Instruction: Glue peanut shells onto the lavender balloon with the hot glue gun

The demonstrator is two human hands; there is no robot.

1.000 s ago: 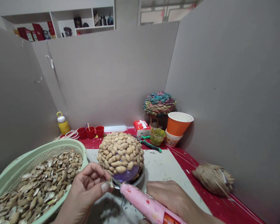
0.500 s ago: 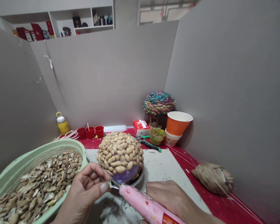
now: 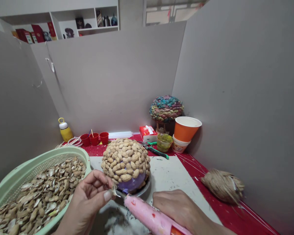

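Note:
A peanut shell (image 3: pixel 114 190) is pinched between the thumb and fingers of my left hand (image 3: pixel 93 192), its hollow side facing right. My right hand (image 3: pixel 178 205) is wrapped round a pink glue gun (image 3: pixel 147 210), whose metal nozzle points left and meets the shell or lies very close to it. Just beyond both hands, a purple balloon (image 3: pixel 131 183) is mostly covered with peanut shells (image 3: pixel 126 160); a bare purple patch shows at its lower front. The balloon rests in a metal bowl (image 3: pixel 145 188), of which only part of the rim shows.
A green basket (image 3: pixel 87 160) of loose shells stands on the left. Behind are red cups (image 3: pixel 94 139), pliers (image 3: pixel 159 152), a clouded bowl (image 3: pixel 164 143), paper tubs (image 3: pixel 187 129) and a coloured shell-covered tree (image 3: pixel 166 108). A twine bundle (image 3: pixel 222 186) lies right. Grey partitions (image 3: pixel 112 81) enclose the table.
The glue gun's nozzle and the shell have shifted very slightly relative to each other. The view has moved a little; both hands keep their hold.

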